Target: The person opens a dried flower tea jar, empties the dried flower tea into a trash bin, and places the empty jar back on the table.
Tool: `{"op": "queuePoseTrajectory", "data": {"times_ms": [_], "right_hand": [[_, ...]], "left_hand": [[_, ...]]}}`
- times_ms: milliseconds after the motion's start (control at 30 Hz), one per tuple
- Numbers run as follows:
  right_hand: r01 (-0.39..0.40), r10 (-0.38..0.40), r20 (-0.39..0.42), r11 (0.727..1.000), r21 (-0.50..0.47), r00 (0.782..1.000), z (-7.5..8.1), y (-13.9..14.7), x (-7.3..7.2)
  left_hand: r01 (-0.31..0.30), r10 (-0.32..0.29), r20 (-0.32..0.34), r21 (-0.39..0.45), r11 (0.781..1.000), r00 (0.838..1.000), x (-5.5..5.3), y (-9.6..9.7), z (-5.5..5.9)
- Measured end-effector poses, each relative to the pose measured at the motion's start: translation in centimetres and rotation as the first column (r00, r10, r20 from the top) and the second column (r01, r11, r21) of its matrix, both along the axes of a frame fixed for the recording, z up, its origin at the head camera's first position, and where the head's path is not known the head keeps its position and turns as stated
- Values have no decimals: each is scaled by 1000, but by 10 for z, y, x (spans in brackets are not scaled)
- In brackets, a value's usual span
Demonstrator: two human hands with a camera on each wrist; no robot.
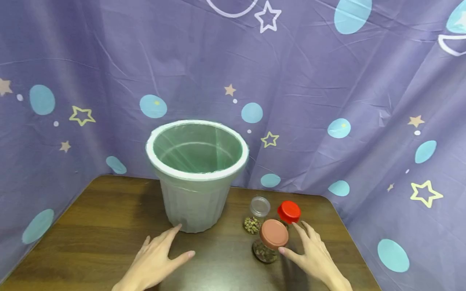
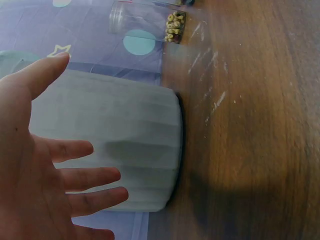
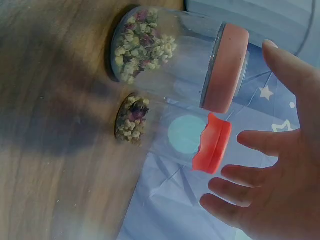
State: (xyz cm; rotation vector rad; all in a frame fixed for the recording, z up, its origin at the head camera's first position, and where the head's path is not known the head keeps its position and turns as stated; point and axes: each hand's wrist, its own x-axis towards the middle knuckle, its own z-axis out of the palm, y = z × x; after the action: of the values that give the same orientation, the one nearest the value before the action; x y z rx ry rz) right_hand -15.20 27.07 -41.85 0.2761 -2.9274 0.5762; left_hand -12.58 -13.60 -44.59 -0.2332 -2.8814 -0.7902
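Note:
My left hand (image 1: 156,256) is spread in front of a pale grey-green plastic pot (image 1: 194,202), thumb apart from the fingers, holding nothing. On the right, my right hand (image 1: 313,252) hovers beside a glass jar with a pinkish-brown lid (image 1: 274,233). Its thumb and fingers are parted and grip nothing. Dried flower buds (image 3: 142,45) fill the lower part of that jar. Just behind stands a jar with a red lid (image 1: 290,211), dried buds at its bottom. A third jar with a clear lid (image 1: 260,206) is to their left, also part-filled with dried buds.
Everything stands on a dark brown wooden table (image 1: 91,226). A purple curtain (image 1: 196,72) printed with stars and blue ovals hangs behind the table and along its sides. The pot's wide rim rises well above the jars.

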Motion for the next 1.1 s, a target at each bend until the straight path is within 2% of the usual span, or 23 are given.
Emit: {"op": "queuePoseTrajectory", "data": {"times_ms": [200,367,533,667,867,967,1100], "right_hand": [[20,-18,87,1000,-22,996,-2,-8,-5],[13,-9,73,999,-53,997,-9,-16,-9],[20,-17,44,997,-71,999,-17,-25,-14],[48,-44,45,995,-88,998,-23,-31,-17],[83,-83,0,989,-124,997,-34,-39,-18],[71,-76,-33,989,-131,997,-38,-43,-18],[28,-36,-47,988,-154,998,-41,-47,-18]], "left_hand": [[-6,3,63,41,999,998,-1,-4,-2],[-2,-8,103,97,995,995,-6,-11,-6],[9,-40,148,204,979,988,-9,-19,-11],[14,-48,135,242,970,990,-9,-22,-15],[34,-56,70,278,960,996,-10,-21,-19],[52,-68,43,296,954,997,-10,-18,-19],[79,-106,69,315,946,992,-10,-14,-17]]}}
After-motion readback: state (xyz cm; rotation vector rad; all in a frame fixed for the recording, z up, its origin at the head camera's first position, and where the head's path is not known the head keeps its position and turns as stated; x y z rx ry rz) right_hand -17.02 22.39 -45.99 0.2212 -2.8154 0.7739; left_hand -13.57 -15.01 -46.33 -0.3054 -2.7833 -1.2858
